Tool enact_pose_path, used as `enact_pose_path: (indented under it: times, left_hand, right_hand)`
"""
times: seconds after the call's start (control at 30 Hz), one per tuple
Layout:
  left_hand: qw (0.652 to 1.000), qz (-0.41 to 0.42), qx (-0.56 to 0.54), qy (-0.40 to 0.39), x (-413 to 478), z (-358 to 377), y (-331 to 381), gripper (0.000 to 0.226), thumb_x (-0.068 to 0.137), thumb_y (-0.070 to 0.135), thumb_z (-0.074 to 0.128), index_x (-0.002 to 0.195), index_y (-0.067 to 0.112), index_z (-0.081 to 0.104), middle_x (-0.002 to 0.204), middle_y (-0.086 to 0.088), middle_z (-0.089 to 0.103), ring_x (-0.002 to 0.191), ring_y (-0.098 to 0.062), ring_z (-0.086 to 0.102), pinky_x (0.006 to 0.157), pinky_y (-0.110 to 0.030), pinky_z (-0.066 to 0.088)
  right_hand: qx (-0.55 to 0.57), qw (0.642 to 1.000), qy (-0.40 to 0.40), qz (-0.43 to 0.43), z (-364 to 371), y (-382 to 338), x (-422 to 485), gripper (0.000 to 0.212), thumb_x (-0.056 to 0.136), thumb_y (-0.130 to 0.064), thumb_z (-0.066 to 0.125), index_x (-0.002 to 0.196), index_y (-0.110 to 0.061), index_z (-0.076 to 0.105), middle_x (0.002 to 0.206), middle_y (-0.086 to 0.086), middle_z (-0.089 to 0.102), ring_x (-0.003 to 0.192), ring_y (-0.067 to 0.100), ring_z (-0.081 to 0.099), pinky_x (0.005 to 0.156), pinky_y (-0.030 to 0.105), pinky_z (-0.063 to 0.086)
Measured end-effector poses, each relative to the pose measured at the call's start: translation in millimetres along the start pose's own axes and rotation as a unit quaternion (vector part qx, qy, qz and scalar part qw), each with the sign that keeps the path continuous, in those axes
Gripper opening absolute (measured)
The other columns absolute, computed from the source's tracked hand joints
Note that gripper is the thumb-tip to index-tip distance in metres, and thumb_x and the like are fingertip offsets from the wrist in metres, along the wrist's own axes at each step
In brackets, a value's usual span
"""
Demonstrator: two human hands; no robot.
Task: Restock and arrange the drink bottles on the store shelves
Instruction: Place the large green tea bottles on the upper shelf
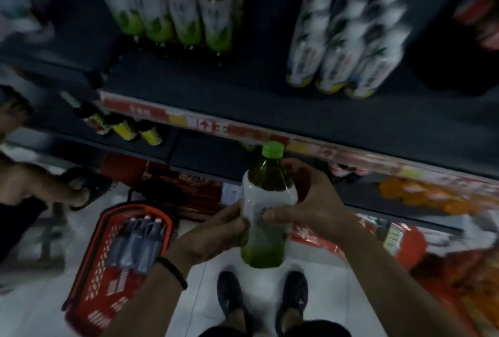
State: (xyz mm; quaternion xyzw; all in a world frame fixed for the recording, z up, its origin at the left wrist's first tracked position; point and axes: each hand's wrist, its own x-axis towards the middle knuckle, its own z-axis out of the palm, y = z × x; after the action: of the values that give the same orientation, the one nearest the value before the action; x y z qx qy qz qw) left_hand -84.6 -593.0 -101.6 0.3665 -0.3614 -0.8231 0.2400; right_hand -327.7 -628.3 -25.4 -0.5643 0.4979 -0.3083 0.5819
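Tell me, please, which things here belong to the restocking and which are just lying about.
Job: green-capped clear plastic bottle, gripped by left hand and right hand; red plastic basket of grey bottles; green-labelled bottle row on the dark shelf.
Lying about: orange packets; red cartons.

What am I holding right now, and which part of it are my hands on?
A green-capped bottle, held by its body: the left hand grips the middle, the right hand wraps the upper part.

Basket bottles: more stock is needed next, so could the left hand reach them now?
Probably not yet: the left hand grips the green-capped bottle; otherwise the basket bottles lie uncovered just below it.
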Motion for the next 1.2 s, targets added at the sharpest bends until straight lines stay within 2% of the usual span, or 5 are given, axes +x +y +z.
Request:
enact_pose_path:
  times: [0.23, 0.43, 0.6, 0.9, 1.2]
  left_hand:
    - [0.963, 0.077, 0.038, -0.255, 41.2, 108.6, 132.6, 0.053, 0.099, 0.029, 0.07, 0.148, 0.015, 0.056, 0.143, -0.008, 0.065, 0.132, -0.025, 0.063, 0.111, -0.042, 0.051]
    - [0.984, 0.143, 0.043, -0.1, 83.8, 226.8, 182.5, 0.055, 0.087, 0.03, 0.084, 0.136, 0.014, 0.066, 0.135, -0.021, 0.069, 0.118, -0.038, 0.07, 0.099, -0.06, 0.057]
    - [0.977, 0.192, 0.086, -0.044, 140.9, 311.9, 204.2, 0.066, 0.084, 0.028, 0.079, 0.146, 0.022, 0.056, 0.135, -0.008, 0.072, 0.122, -0.032, 0.071, 0.097, -0.051, 0.059]
    - [0.943, 0.23, 0.239, 0.007, 280.1, 426.4, 200.0, 0.062, 0.083, 0.003, 0.085, 0.135, 0.024, 0.059, 0.121, -0.002, 0.078, 0.112, -0.022, 0.075, 0.093, -0.041, 0.063]
    - [0.93, 0.234, 0.257, 0.117, 403.5, 458.7, 165.1, 0.084, 0.054, 0.027, 0.097, 0.126, 0.026, 0.054, 0.124, -0.003, 0.071, 0.115, -0.023, 0.071, 0.099, -0.053, 0.06]
  right_hand:
    - [0.157, 0.973, 0.056, -0.158, -76.9, -104.1, -56.6, 0.065, 0.07, -0.018, 0.095, 0.13, -0.01, 0.072, 0.116, 0.008, 0.077, 0.105, 0.022, 0.074, 0.081, 0.033, 0.06]
    - [0.092, 0.932, 0.287, -0.199, -163.8, -130.0, -117.2, 0.036, 0.094, -0.017, 0.073, 0.128, -0.008, 0.072, 0.117, 0.008, 0.078, 0.114, 0.023, 0.072, 0.093, 0.036, 0.057]
    - [-0.036, 0.928, 0.314, -0.199, -229.6, -121.6, -147.7, 0.08, 0.081, -0.023, 0.09, 0.152, -0.027, 0.052, 0.128, 0.001, 0.074, 0.118, 0.021, 0.07, 0.094, 0.044, 0.06]
    - [-0.111, 0.931, 0.304, -0.17, -396.9, -68.5, -170.2, 0.076, 0.088, -0.008, 0.084, 0.154, -0.026, 0.05, 0.132, -0.01, 0.073, 0.123, 0.011, 0.069, 0.096, 0.032, 0.059]
    - [-0.353, 0.805, 0.476, -0.029, -509.0, -29.6, -170.0, 0.038, 0.084, -0.031, 0.082, 0.119, -0.028, 0.068, 0.116, -0.004, 0.066, 0.099, 0.02, 0.067, 0.083, 0.039, 0.059]
